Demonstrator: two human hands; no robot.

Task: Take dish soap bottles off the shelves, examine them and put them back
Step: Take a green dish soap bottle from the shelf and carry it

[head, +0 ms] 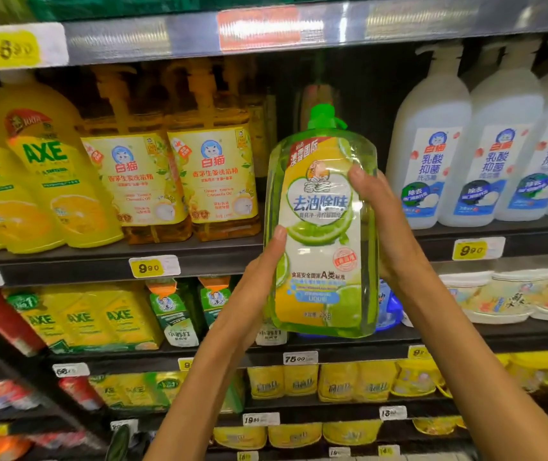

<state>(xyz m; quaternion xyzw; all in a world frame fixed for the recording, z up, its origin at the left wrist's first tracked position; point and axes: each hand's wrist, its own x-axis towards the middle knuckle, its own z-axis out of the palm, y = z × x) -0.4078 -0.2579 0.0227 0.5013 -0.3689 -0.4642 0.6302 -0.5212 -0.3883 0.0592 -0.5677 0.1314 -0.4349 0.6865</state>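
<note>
Both hands hold one large clear plastic dish soap bottle (322, 227) with a green cap, green liquid inside and a lime-and-yellow label, upright in front of the shelves and off them. The left hand (252, 294) grips its lower left side, thumb pressed on the label's edge, fingers hidden behind. The right hand (379, 211) grips its upper right side, thumb lying on the label face, fingers wrapped round the back.

Left of the left hand, on the dark metal shelf (199, 261), stand two amber pump bottles with yellow cat-logo labels (172, 174), filled with orange-brown liquid, and beyond them opaque yellow AXE bottles (53, 174). Right of the right hand stand white pump bottles with blue-and-red labels (465, 154). Below the hands, the lower shelves hold yellow refill pouches (315, 377).
</note>
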